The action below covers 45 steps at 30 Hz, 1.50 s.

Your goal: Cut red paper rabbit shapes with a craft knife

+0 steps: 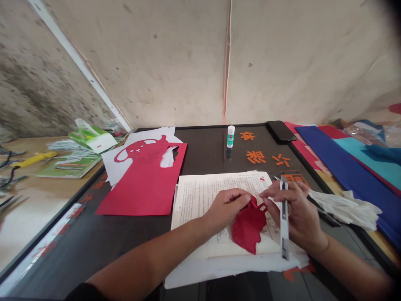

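Red cutout (249,228) — jagged; book (200,200) beneath

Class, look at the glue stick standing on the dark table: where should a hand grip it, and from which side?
Probably around the green-labelled body of the glue stick, below its white cap, coming from the near side. It stands upright and slim, with the wall rising behind and the book lying flat in front.

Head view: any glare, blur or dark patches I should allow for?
In the head view, the red cutout and silvery tool look fairly crisp; at its left edge, the yellow-handled tool looks soft; also in the head view, the glossy tabletop faintly mirrors the glue stick, and the top right corner falls into dark blur.
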### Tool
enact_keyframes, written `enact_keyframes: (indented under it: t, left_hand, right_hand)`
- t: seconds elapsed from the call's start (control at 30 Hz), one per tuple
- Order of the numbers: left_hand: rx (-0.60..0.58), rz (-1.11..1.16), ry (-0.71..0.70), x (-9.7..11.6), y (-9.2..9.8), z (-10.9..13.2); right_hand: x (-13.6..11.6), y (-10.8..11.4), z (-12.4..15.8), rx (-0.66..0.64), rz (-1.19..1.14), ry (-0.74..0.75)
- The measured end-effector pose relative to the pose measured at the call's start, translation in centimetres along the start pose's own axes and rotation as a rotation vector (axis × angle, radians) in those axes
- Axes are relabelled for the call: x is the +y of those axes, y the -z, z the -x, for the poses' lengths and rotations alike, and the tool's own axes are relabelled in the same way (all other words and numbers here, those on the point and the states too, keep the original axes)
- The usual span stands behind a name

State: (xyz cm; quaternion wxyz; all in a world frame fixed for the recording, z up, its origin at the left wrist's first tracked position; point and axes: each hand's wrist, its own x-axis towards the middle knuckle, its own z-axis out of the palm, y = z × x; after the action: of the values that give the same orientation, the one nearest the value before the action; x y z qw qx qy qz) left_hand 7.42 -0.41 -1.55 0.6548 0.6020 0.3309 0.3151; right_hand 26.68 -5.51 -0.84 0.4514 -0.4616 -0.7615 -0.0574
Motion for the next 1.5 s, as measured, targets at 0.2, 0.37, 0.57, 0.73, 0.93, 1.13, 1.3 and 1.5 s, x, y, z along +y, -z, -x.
enact_keyframes:
  t: [0.2,0.37,0.57,0.73,0.93,1.13,1.3,1.5]
  left_hand:
    - [0.055,-0.285,-0.191,-0.4,0.4,-0.5]
    - [0.112,-0.66,-0.429,0.3,1.7,-0.5]
    - [-0.136,-1.115,-0.605,1.4,0.6,1.4]
    - [-0.18,-1.587,-0.739,-0.5,0.0,2.9]
    - [-0.104,-1.52,-0.916,-1.6,0.9,3.5]
    - [-0.081,-1.45,-0.899,-1.5,1.0,3.5]
    - [-0.086,-1.427,-0.907,-1.4,1.1,3.4]
    - [-0.089,-1.433,-0.916,-1.3,1.2,3.4]
  right_hand:
    - [1.2,-0.9,0.6,-0.1,-0.171,-0.262]
    - [2.1,-0.6,0.2,-0.094,-0.279,-0.467]
    - [3.2,-0.9,0.1,-0.176,-0.489,-0.635]
    - [2.8,-0.8,-0.1,-0.296,-0.477,-0.57]
    - [2.4,-0.6,-0.2,-0.388,-0.505,-0.57]
    - [2.5,-0.6,0.0,-0.422,-0.474,-0.55]
    - [2.3,-0.5,-0.3,-0.455,-0.423,-0.483]
    - [2.1,-0.7,-0.5,-0.475,-0.414,-0.481]
